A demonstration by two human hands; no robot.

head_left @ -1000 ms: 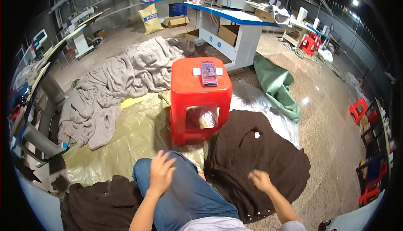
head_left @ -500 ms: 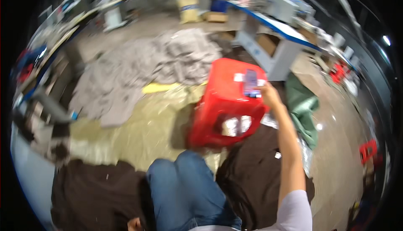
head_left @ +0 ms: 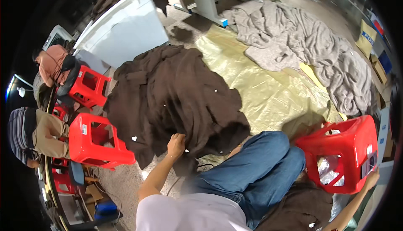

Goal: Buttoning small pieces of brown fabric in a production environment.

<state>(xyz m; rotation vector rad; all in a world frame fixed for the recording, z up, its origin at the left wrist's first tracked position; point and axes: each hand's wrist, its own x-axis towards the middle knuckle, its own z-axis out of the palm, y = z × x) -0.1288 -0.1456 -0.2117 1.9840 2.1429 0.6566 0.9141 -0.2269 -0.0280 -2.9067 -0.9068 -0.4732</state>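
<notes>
On my left, my left hand [head_left: 176, 145] is closed at the near edge of a large heap of dark brown cloth [head_left: 180, 92], pinching a fold of it. Small white bits dot the heap. At far right, a red plastic stool [head_left: 350, 147] stands beside my knees. A dark phone [head_left: 369, 165] rests on its seat. My right hand [head_left: 372, 178] is at the phone's near end; its fingers are partly hidden and small at the picture's rim. More dark brown cloth [head_left: 296, 203] lies below that stool, next to my leg.
Yellowish plastic sheeting [head_left: 268, 92] covers the floor ahead, with greyish-beige cloth [head_left: 302, 42] heaped beyond. A white bin [head_left: 126, 29] stands behind the brown heap. Red stools [head_left: 90, 140] and two people [head_left: 54, 67] are at left. A cable [head_left: 100, 185] runs along the floor.
The view has swung left, bringing the brown heap, the bin and the people into sight. My left hand has come up from the lower edge onto the brown cloth. The right stays by the phone.
</notes>
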